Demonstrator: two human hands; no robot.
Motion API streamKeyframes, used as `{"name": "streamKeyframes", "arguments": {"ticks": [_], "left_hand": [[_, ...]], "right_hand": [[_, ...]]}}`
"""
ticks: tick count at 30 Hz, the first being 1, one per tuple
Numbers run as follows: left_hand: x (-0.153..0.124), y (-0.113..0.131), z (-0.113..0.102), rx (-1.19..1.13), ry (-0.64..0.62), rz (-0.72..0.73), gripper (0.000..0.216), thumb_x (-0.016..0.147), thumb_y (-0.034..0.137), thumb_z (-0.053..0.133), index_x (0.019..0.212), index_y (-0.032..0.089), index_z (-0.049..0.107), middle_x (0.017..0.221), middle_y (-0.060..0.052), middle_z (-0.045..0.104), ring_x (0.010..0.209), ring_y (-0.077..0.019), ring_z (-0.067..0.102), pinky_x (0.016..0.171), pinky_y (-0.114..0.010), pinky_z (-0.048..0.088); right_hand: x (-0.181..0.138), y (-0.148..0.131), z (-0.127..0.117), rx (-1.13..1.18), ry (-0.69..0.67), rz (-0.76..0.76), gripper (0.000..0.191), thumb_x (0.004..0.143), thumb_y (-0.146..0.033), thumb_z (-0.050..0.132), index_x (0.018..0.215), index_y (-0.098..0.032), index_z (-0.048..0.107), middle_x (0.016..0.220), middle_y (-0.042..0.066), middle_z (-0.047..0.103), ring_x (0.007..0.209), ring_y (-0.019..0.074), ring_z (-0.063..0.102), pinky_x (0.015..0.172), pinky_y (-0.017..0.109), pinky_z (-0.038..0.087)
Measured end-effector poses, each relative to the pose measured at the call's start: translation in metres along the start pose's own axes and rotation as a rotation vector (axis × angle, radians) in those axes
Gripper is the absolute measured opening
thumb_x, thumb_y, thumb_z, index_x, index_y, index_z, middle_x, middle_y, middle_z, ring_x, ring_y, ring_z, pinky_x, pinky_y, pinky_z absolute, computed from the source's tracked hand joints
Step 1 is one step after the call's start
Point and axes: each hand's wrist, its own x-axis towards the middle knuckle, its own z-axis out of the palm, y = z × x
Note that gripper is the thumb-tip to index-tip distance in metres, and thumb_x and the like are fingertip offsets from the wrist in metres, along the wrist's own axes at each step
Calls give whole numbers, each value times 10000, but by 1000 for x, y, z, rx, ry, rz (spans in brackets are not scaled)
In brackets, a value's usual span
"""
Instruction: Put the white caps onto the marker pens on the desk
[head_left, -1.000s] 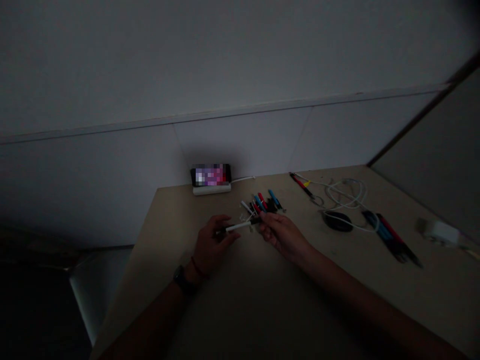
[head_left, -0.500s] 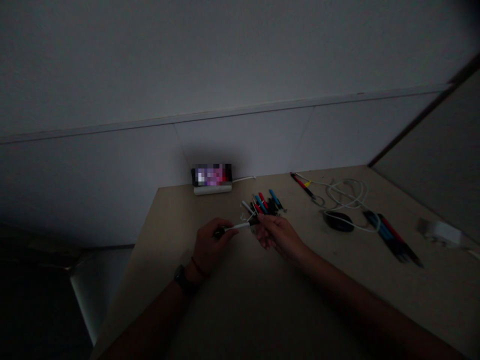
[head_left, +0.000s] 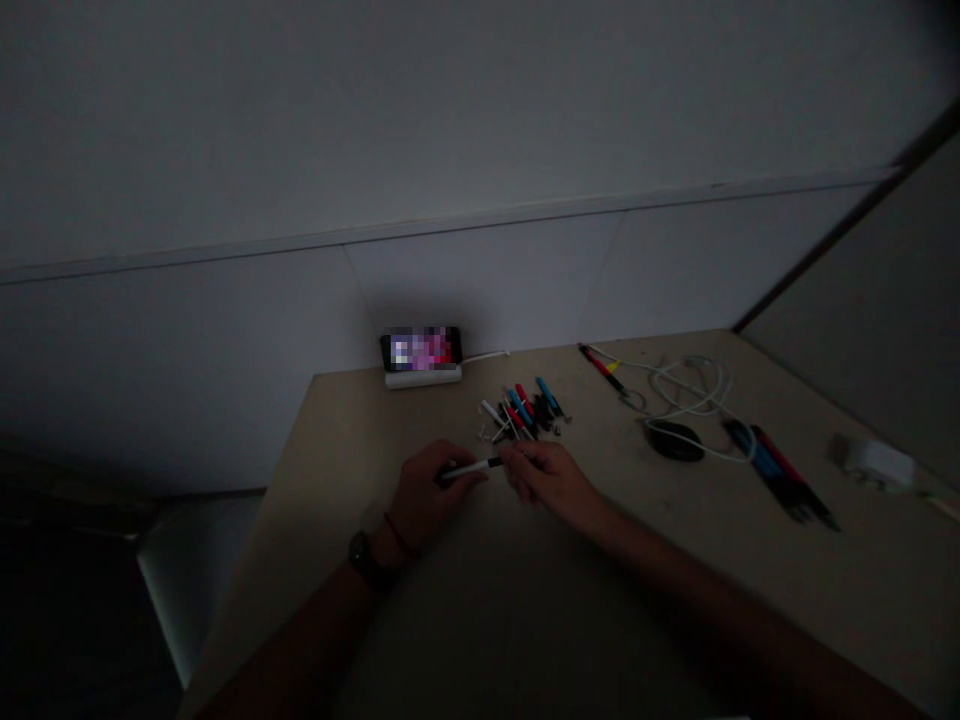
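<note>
The scene is very dim. My left hand (head_left: 426,495), with a watch and a red band on its wrist, is closed round one end of a white pen (head_left: 472,468). My right hand (head_left: 546,476) pinches the pen's other, dark end. Both hands hover just above the beige table (head_left: 480,620). Right behind them lies a small pile of pen parts (head_left: 523,410) in blue, red, black and white.
A phone with a lit screen (head_left: 421,350) leans on a white stand at the wall. To the right lie a red pen (head_left: 601,366), a coiled white cable (head_left: 690,388), a black mouse-like object (head_left: 675,440), a bundle of assembled pens (head_left: 780,478) and a white adapter (head_left: 874,462).
Both hands have drawn slightly toward me and closer together along the white pen. The rest of the table looks unchanged.
</note>
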Motion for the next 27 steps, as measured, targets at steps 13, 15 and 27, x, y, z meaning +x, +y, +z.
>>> {"name": "streamKeyframes", "arguments": {"ticks": [13,15,27], "left_hand": [[0,6,-2,85,-182,51,331,971,422,528,959,178,751,826,-72,748,747,-180,669,747,-293,511],[0,8,-2,86,-202,63,334,984,409,509,962,176,748,809,-69,740,727,-176,661,734,-288,503],[-1,14,-1,-87,-315,-41,428,1006,469,410,871,169,685,757,-37,672,697,-158,591,671,-262,430]], "right_hand": [[-4,-1,-1,-47,-33,-82,560,917,-698,467,627,-219,492,533,-38,464,493,113,424,504,257,332],[-5,-2,-1,-49,-36,-84,558,916,-702,465,636,-220,489,542,-38,460,498,114,418,505,258,329],[-7,-8,-4,-49,-107,-53,586,912,-744,415,667,-215,475,584,-34,427,525,114,383,507,260,309]]}}
